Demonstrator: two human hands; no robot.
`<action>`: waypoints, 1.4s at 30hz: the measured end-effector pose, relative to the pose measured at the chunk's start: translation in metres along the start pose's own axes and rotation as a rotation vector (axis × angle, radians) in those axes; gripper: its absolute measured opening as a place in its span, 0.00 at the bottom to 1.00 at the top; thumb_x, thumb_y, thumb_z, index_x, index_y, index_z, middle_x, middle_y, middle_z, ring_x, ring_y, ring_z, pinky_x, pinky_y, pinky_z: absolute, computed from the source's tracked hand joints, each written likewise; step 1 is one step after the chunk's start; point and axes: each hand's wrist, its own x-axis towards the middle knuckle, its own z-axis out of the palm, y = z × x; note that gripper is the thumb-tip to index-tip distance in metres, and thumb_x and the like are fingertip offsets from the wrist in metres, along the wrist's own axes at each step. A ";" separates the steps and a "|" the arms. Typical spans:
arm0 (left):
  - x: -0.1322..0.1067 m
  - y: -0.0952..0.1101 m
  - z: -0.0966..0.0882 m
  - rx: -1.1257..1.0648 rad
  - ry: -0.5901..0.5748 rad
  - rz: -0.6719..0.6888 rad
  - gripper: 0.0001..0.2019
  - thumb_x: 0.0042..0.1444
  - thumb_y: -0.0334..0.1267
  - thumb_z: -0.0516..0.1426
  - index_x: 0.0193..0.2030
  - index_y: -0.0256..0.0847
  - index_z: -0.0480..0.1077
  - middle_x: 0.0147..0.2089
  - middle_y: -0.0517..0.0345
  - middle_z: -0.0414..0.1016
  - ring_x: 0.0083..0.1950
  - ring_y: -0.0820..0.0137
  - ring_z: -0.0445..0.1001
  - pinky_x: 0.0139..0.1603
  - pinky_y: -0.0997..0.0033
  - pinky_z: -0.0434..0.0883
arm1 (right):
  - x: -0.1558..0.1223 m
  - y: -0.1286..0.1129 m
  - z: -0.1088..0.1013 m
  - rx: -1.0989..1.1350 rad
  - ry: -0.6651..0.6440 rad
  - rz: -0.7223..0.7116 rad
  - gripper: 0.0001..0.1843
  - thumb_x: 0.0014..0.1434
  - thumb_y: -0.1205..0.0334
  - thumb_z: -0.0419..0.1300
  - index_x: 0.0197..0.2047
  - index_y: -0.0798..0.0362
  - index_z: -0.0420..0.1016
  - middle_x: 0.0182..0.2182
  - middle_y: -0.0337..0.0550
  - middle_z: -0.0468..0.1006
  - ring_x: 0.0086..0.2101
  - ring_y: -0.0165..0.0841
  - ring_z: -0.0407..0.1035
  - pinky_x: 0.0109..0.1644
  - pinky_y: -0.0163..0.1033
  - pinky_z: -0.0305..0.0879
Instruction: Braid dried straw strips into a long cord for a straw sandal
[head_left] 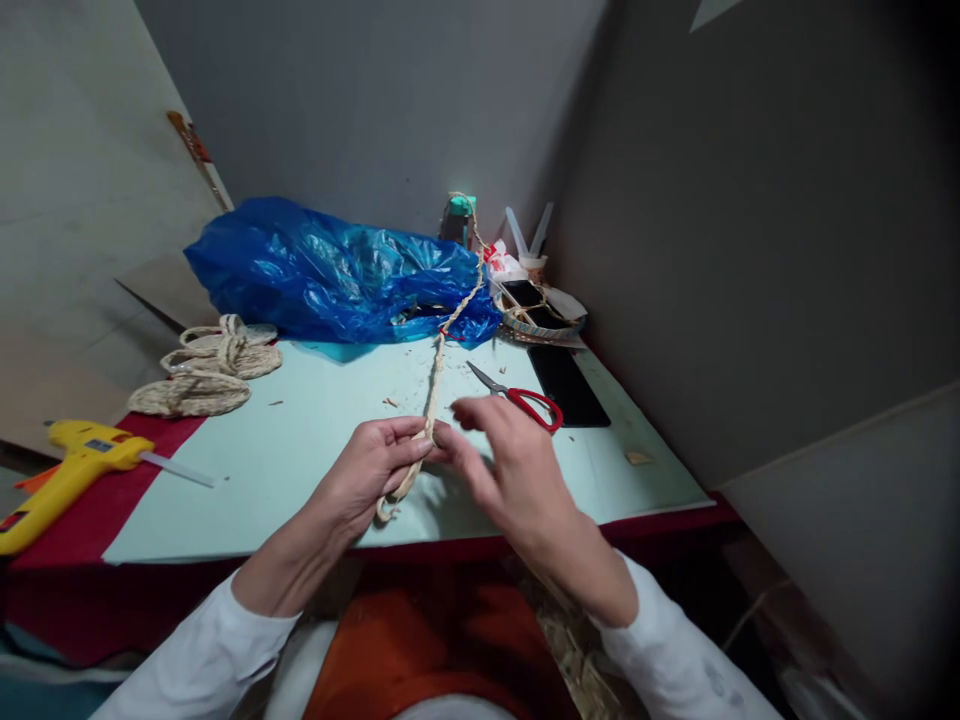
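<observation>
Visibly twisted, pale cord (435, 382), curly-ended, between pinching left fingers (411, 452), right fingers (481, 414) spread.

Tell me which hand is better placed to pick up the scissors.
The right hand, I'd judge: it is close to the red handles of the scissors, while the left hand is farther off, pinching the braided cord.

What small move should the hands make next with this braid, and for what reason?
Probably the right hand should fold one loose strand across: the left hand already pinches the braid, loose lengths hang below that pinch, and the right hand is close beside it, fingers apart.
</observation>
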 end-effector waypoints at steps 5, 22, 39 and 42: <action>-0.001 0.001 0.003 -0.073 -0.018 0.028 0.17 0.43 0.34 0.67 0.42 0.32 0.75 0.27 0.56 0.77 0.22 0.78 0.70 0.22 0.83 0.66 | 0.023 0.022 0.005 0.531 -0.480 0.128 0.15 0.67 0.56 0.47 0.51 0.55 0.65 0.32 0.42 0.76 0.30 0.30 0.69 0.35 0.34 0.62; -0.009 0.013 -0.004 0.528 0.047 0.246 0.08 0.54 0.36 0.57 0.40 0.37 0.72 0.39 0.54 0.80 0.40 0.67 0.75 0.43 0.69 0.68 | 0.025 0.017 0.012 0.061 -0.478 -0.025 0.12 0.68 0.61 0.44 0.43 0.56 0.66 0.25 0.41 0.69 0.24 0.28 0.56 0.29 0.35 0.45; -0.011 -0.001 -0.004 0.332 0.234 0.084 0.13 0.43 0.36 0.62 0.36 0.35 0.72 0.28 0.60 0.76 0.28 0.72 0.69 0.28 0.75 0.63 | 0.011 0.003 0.023 -0.051 -0.341 -0.002 0.11 0.64 0.63 0.46 0.35 0.55 0.67 0.25 0.42 0.72 0.24 0.28 0.58 0.29 0.35 0.47; -0.011 -0.004 -0.007 0.358 0.204 0.085 0.09 0.44 0.36 0.61 0.34 0.36 0.70 0.25 0.62 0.73 0.26 0.74 0.67 0.26 0.76 0.60 | 0.012 0.007 0.024 -0.050 -0.367 -0.006 0.11 0.63 0.65 0.47 0.32 0.55 0.67 0.22 0.40 0.69 0.22 0.27 0.54 0.28 0.35 0.45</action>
